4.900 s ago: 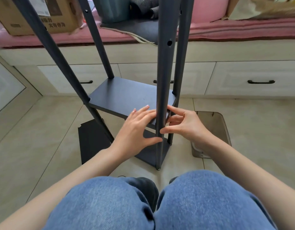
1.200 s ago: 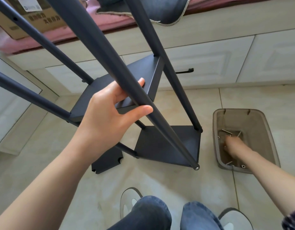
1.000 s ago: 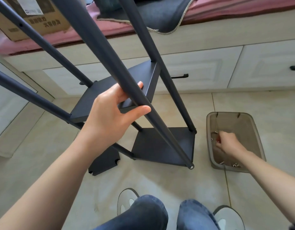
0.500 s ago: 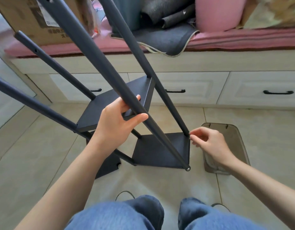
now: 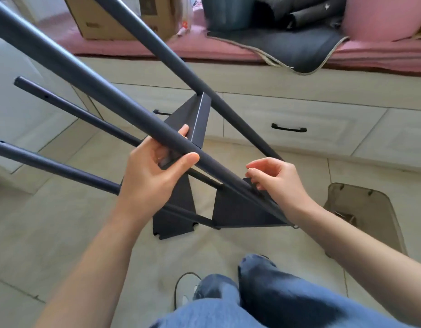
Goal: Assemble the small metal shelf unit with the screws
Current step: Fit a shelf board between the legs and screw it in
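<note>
- Right hand has left the bin, where it was digging a second ago, and is now at the lower shelf corner, next to the near post.
- Its grip: fingertips pinched narrow, as if on a screw; the screw itself is too small to see, so cannot tell.
- Left hand still wraps the near post, thumb under, fingers over; grip closed round it.
- Shelf unit is at centre frame, tilted toward 10 o'clock, foot end on the floor at 5 o'clock of the left hand.
- Loose panel lies flat on the floor under the frame.
- Bin sits at 3 o'clock, well apart from the right hand.
- Judgement: fetch step done, next is seating a screw at that lower corner joint; the tilted frame could slip.
</note>
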A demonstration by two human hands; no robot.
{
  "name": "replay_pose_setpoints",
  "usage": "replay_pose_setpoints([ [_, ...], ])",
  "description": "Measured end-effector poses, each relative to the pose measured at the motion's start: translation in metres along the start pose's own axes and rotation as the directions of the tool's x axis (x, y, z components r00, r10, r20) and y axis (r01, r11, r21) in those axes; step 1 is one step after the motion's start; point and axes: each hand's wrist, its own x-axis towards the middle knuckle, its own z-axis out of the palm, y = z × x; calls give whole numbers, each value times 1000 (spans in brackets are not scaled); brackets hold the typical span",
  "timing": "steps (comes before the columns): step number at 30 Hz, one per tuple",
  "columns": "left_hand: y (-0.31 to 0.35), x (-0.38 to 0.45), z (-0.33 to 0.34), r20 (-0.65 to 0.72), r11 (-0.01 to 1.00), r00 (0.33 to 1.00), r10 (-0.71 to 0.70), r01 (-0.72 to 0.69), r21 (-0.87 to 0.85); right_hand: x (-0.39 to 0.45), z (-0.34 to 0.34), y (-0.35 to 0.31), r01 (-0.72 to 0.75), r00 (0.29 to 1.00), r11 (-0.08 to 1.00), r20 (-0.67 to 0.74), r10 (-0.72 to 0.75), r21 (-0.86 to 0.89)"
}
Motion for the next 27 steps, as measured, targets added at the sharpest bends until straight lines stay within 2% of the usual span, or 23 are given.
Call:
replay_pose_setpoints([
  [10, -21, 11, -35, -52, 997, 998, -30, 26, -71, 33, 53, -10, -24, 996, 995, 88, 33, -94],
  [14, -35, 18, -44, -111, 988, 993, -40, 23, -155, 41, 57, -18, -28, 978, 980, 198, 67, -197],
  [17, -50, 22, -44, -135, 976, 989, -64, 34, -216, 48, 56, -24, -18, 977, 976, 203, 63, -215],
  [22, -80, 13, -38, -186, 941, 970, -155, 87, -328, 52, 54, -22, 26, 978, 956, 204, 36, -293],
  [27, -108, -9, -42, -220, 916, 940, -260, 169, -364, 48, 55, -14, 50, 973, 947, 230, 26, -318],
])
